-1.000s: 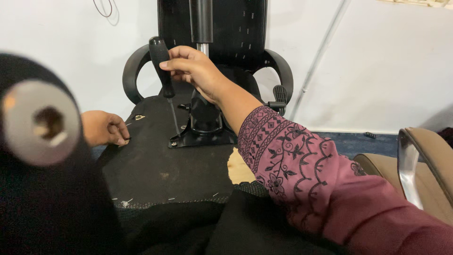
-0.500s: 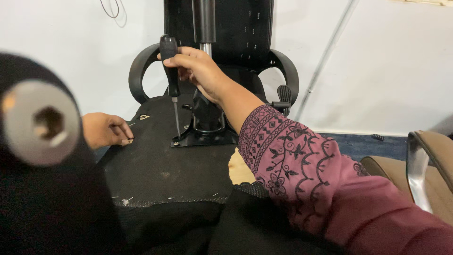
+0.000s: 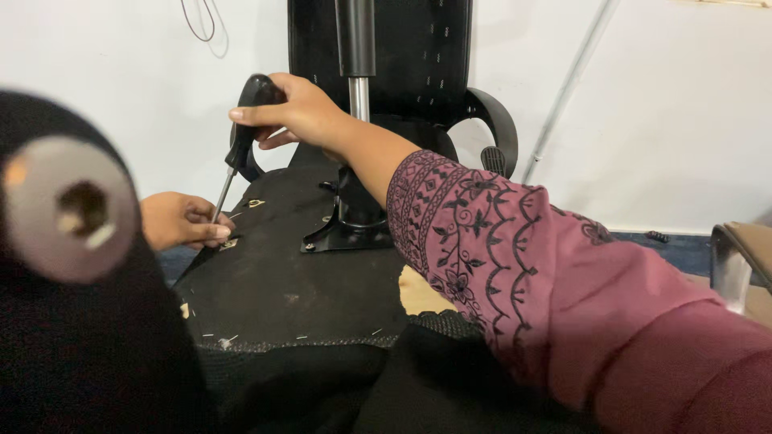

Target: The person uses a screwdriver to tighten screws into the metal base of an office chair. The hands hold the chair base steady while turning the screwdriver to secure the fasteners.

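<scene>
Screwdriving is the step in hand, judged from the single head view: the person works at a fastener on the underside of an overturned office chair seat, the black board filling the lower middle of the frame; the right hand, in the upper centre-left, is closed firmly round the black handle of a screwdriver, fingers wrapped and thumb over the top, its patterned maroon sleeve running down to the lower right; the metal shaft slants down and left to a small bracket at the left edge of the seat board, where the tip appears to meet it, though the exact contact is too small to tell; the left hand, at middle left, is half curled, fingertips resting on the board just beside the bracket and the tip, holding nothing that can be seen; the next move would seem to call for steady downward pressure along the shaft and a turn of the wrist, with the left fingers kept clear of the tip; behind, the gas cylinder rises from a mounting plate at frame centre; a blurred black part with a grey socket crowds the left foreground.
</scene>
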